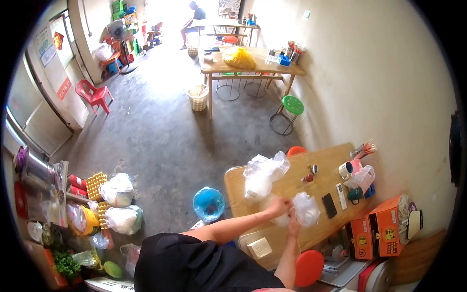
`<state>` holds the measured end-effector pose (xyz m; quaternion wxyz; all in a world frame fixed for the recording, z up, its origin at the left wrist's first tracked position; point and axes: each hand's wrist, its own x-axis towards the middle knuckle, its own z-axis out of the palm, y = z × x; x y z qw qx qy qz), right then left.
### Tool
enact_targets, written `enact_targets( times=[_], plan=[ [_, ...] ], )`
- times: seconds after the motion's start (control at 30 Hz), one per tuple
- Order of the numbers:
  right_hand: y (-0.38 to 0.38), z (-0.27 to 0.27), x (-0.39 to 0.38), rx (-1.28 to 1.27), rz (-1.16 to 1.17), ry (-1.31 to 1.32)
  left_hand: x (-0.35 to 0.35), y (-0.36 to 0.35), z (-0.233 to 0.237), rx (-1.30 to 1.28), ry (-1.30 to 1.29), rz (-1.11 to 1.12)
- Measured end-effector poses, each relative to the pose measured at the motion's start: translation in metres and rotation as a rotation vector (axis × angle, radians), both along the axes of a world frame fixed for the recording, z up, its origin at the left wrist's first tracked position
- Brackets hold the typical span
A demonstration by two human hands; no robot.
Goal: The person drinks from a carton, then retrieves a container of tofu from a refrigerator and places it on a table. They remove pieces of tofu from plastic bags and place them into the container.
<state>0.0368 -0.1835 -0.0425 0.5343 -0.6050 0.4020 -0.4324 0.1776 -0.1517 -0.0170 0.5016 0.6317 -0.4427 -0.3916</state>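
Note:
Over the wooden table, my left hand and my right hand are close together. Both have their fingers closed at the edge of a small clear plastic bag, which bulges out to the right of them. Thin clear plastic also shows just below my left hand. A larger white plastic bag lies on the table beyond my left hand. Near the front edge sits a pale square container. A black phone and a white remote lie to the right of the small bag.
A blue-lined bin stands left of the table. Red stools are at its near and far sides. Orange boxes, a mug and a green cup are at the right. A person sits far back.

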Motion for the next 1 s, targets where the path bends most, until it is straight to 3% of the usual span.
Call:
enact_targets(
  times=[0.1, 0.17, 0.27, 0.33, 0.4, 0.43, 0.5, 0.57, 0.63, 0.7, 0.83, 0.87, 0.97, 1.0],
  plan=[
    [0.011, 0.010, 0.005, -0.139, 0.031, 0.119, -0.005, -0.014, -0.008, 0.080, 0.040, 0.160],
    [0.012, 0.009, 0.001, -0.325, 0.040, 0.474, -0.002, -0.024, -0.006, 0.204, 0.064, 0.111],
    [0.012, 0.002, -0.004, -0.467, -0.014, 0.518, -0.018, -0.040, -0.037, 0.091, -0.077, 0.264],
    [0.018, 0.018, -0.003, -0.411, -0.004, 0.519, -0.032, -0.069, -0.108, 0.060, -0.037, 0.339],
    [0.022, 0.030, -0.001, -0.595, -0.029, 0.428, -0.032, -0.072, -0.119, 0.007, 0.109, 0.306],
    [0.025, 0.035, -0.008, -0.454, 0.027, 0.518, -0.037, -0.076, -0.129, -0.049, 0.421, 0.385],
    [0.019, 0.041, -0.014, -0.330, -0.011, 0.547, -0.022, -0.051, -0.052, -0.012, -0.087, 0.198],
    [0.009, 0.038, -0.017, -0.134, 0.001, 0.431, -0.015, -0.057, -0.043, 0.205, 0.061, 0.160],
    [-0.003, 0.024, -0.023, -0.014, -0.023, 0.330, 0.000, -0.051, -0.038, 0.162, 0.374, -0.060],
    [-0.017, 0.017, -0.023, 0.190, 0.006, -0.045, 0.014, -0.041, -0.016, 0.190, 0.431, -0.138],
    [-0.026, 0.014, -0.022, 0.324, -0.022, -0.051, 0.033, -0.040, -0.031, 0.221, 0.680, -0.341],
    [-0.025, 0.016, -0.022, 0.330, -0.036, -0.050, 0.032, -0.035, -0.030, 0.231, 0.683, -0.352],
    [-0.027, 0.026, -0.015, 0.349, -0.035, -0.007, 0.032, -0.021, -0.012, 0.065, 0.258, -0.415],
    [-0.028, 0.026, -0.016, 0.346, -0.039, -0.001, 0.029, -0.017, -0.009, 0.061, 0.264, -0.418]
  ],
)
